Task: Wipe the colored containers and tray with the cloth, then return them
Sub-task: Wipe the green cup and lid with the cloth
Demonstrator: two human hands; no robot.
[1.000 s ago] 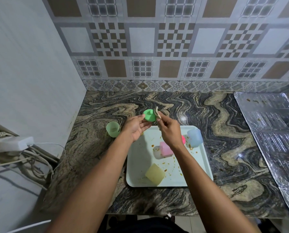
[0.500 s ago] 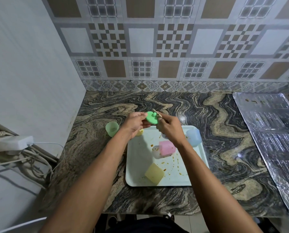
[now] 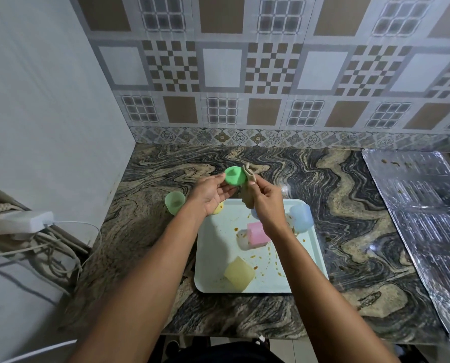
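Observation:
My left hand [image 3: 211,193] holds a round green lid [image 3: 234,175] up above the counter. My right hand [image 3: 267,200] grips a beige cloth [image 3: 248,176] and presses it against the lid's right edge. Below lies a pale tray [image 3: 218,247] smeared with orange stains. On it stand a pink container [image 3: 257,233], a yellow container [image 3: 239,273] and a blue container [image 3: 302,217]. A light green cup [image 3: 174,202] stands on the counter left of the tray. A small yellow piece [image 3: 218,207] shows under my left wrist.
The marble counter [image 3: 349,231] meets a tiled wall behind and a plain wall on the left. A foil sheet [image 3: 423,210] with food specks covers the right side. A white adapter [image 3: 22,221] and cables hang off the counter's left.
Both hands have shifted slightly with the green lid, which has turned between the fingers while the cloth rubs its edge. The tray items have not moved.

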